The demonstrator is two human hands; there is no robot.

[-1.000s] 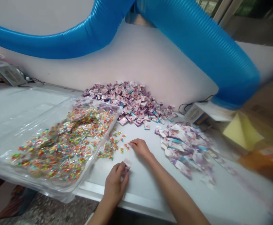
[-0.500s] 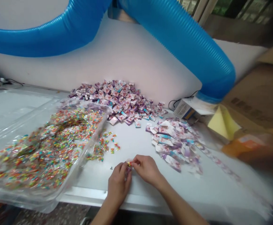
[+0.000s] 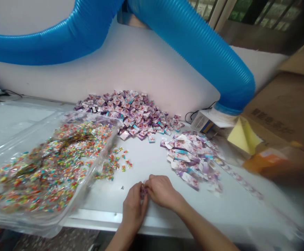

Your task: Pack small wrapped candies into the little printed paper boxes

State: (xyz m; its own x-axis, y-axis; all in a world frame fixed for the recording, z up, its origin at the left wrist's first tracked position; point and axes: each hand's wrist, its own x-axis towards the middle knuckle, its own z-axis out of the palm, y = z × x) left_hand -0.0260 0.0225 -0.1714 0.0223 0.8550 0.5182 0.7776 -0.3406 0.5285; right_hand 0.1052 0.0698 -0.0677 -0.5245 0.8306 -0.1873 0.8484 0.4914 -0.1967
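My left hand (image 3: 134, 208) and my right hand (image 3: 162, 191) meet at the front of the white table (image 3: 235, 209), fingers pinched together on a small pink-purple packet (image 3: 142, 189) between them. Left of my hands lies a clear plastic bag (image 3: 23, 209) full of tiny colourful sweets (image 3: 52, 164), with a few sweets (image 3: 117, 161) spilled onto the table. A big heap of purple packets (image 3: 131, 113) lies against the wall. A smaller pile of flat packets (image 3: 191, 157) is right of my hands.
A thick blue ribbed hose (image 3: 193, 45) arches over the table. A small white device (image 3: 206, 122) with a black cable, a yellow sheet (image 3: 242, 139), an orange bag (image 3: 266, 158) and a cardboard box (image 3: 285, 111) stand at the right.
My right hand came back from the spilled sweets to join my left hand at the table's front. Both hands now close on the small packet. The view shifted slightly.
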